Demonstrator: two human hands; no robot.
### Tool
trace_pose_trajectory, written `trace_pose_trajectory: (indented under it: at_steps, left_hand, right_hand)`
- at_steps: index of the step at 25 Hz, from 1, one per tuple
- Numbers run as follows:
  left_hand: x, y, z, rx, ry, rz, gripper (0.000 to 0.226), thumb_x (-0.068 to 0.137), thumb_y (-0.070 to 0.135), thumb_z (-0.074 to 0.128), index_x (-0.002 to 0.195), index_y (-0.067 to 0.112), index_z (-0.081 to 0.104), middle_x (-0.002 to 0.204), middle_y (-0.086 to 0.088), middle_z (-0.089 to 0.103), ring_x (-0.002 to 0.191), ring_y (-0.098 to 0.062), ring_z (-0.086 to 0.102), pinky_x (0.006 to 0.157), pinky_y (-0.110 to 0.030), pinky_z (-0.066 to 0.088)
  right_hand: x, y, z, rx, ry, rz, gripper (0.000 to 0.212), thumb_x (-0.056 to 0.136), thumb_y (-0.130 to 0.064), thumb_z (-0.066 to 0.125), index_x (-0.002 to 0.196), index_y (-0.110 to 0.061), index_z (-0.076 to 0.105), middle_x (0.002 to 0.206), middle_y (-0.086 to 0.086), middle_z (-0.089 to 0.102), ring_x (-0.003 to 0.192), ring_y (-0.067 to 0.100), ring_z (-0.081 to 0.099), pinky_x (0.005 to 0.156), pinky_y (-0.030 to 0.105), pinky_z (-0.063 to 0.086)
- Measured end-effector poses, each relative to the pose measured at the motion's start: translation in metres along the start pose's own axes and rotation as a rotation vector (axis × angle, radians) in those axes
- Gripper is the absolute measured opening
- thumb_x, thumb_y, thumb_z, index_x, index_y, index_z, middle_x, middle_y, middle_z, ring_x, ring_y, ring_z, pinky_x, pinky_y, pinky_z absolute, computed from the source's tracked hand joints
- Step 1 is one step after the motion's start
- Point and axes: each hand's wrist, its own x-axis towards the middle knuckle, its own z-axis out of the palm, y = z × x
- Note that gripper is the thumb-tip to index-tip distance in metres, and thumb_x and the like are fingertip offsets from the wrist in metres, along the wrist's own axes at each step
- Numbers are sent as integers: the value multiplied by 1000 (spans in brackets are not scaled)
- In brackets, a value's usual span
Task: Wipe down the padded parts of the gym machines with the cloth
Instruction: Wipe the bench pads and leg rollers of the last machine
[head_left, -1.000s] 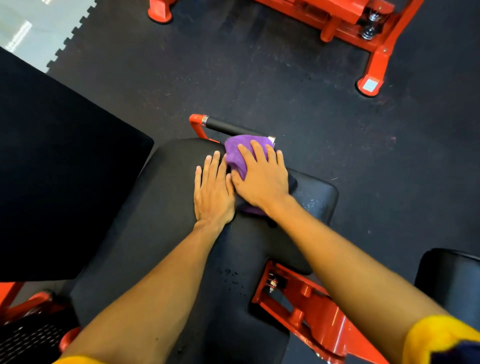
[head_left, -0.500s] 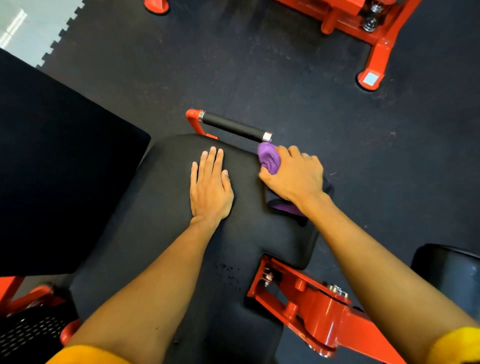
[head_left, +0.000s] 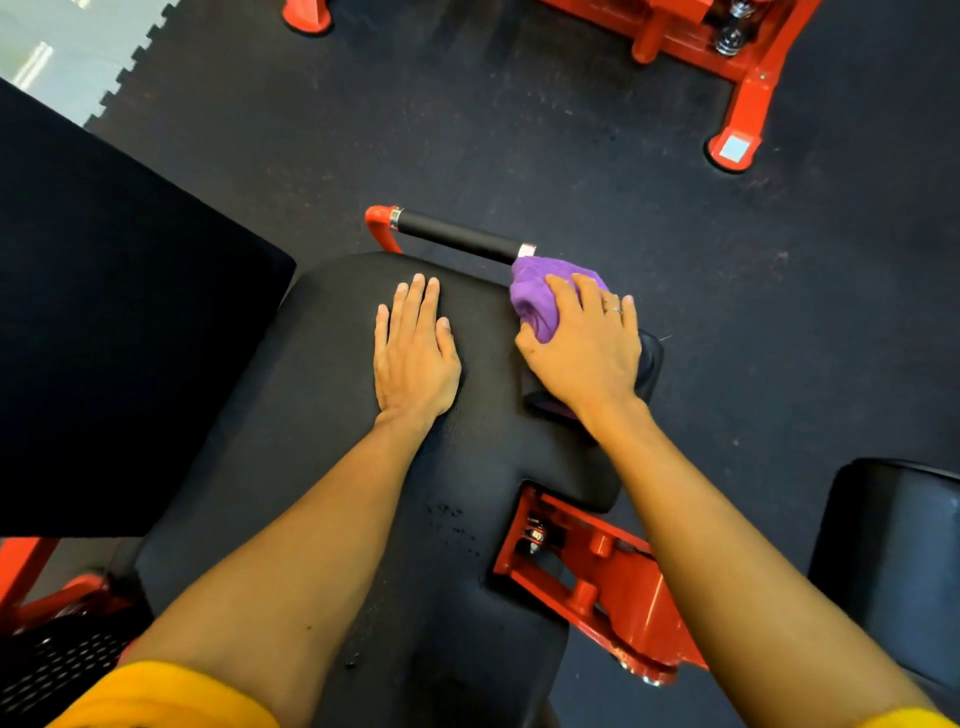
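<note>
Observed left hand (head_left: 415, 358) flat, fingers straight, pressing seat pad (head_left: 322, 415). Observed right hand (head_left: 582, 353) gripping bunched purple cloth (head_left: 535, 296) at pad's far right corner, just beside handle grip (head_left: 457, 236). Risks: snagging cloth on grip end, possibly; skipping pad edge through bunching.

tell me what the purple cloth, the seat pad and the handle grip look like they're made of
Purple cloth: soft fuzzy fabric, likely microfibre or terry; it bunches into folds under the right hand.
Seat pad: black vinyl-like upholstery, probably over foam; faint grain, dull sheen, rounded edges.
Handle grip: matte black rubber or foam sleeve, with metal rings at both ends.
</note>
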Motion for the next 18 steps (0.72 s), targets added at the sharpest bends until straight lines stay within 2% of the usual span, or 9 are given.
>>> trace_pose_trajectory:
  at_steps: [2, 5, 7, 9, 12, 14, 15, 18]
  left_hand:
    - [0, 1, -1, -9, 1, 5, 55, 106, 27, 31, 160, 18, 28, 168, 2, 22, 156, -14, 12, 128, -39, 6]
    - [-1, 1, -6, -20, -23, 9, 54, 107, 26, 32, 160, 18, 25, 168, 0, 20, 156, -15, 10, 128, -39, 4]
    - [-1, 2, -7, -19, -47, 15, 54, 108, 27, 30, 161, 17, 24, 169, -1, 18, 157, -15, 8, 128, -39, 3]
    - [-1, 2, -7, -25, -23, 12, 54, 108, 28, 30, 161, 17, 24, 169, -1, 19, 157, -16, 9, 128, -40, 3]
    - [-10, 5, -7, -26, -27, 3, 54, 108, 29, 30, 161, 16, 25, 169, -1, 19, 157, -18, 9, 128, -42, 3]
    - [-16, 9, -7, -41, -39, 5, 54, 109, 28, 31, 161, 15, 24, 169, -1, 17, 157, -19, 8, 128, -43, 4]
    - [-19, 10, -7, -52, -42, 11, 54, 109, 27, 32, 161, 15, 24, 169, -1, 17, 157, -20, 7, 128, -44, 3]
    - [-36, 19, -9, -104, -57, 48, 54, 107, 22, 35, 160, 14, 25, 169, -2, 17, 157, -21, 6, 128, -44, 2]
  right_hand:
    - [1, -21, 4, 4, -22, 30, 70, 91, -52, 52, 153, -20, 42, 162, 11, 35, 149, 44, 27, 125, 56, 10]
    - [-42, -44, 13, 32, 30, -122, 76, 93, -49, 56, 160, -20, 33, 170, 11, 18, 156, 43, 5, 126, 57, 4]
    - [-88, -36, 19, 42, 39, -207, 77, 91, -49, 54, 160, -22, 33, 170, 8, 16, 157, 38, 5, 126, 56, 7]
    - [-109, -13, 18, 24, 48, -245, 77, 86, -52, 48, 158, -25, 38, 169, 5, 22, 157, 34, 15, 125, 57, 14]
    - [-74, 17, 3, 19, 87, -51, 76, 85, -49, 52, 157, -29, 39, 167, 6, 29, 154, 35, 23, 124, 57, 16]
    - [-35, 16, -8, 89, 31, 93, 73, 90, -45, 56, 159, -32, 33, 169, 7, 22, 155, 36, 16, 126, 55, 8]
    - [-25, 9, -10, 97, -2, 103, 72, 92, -45, 57, 159, -32, 32, 170, 7, 19, 156, 37, 12, 126, 55, 5]
    - [-53, -13, 5, 59, 18, -66, 72, 93, -46, 59, 159, -30, 34, 171, 7, 16, 157, 38, 8, 126, 56, 4]
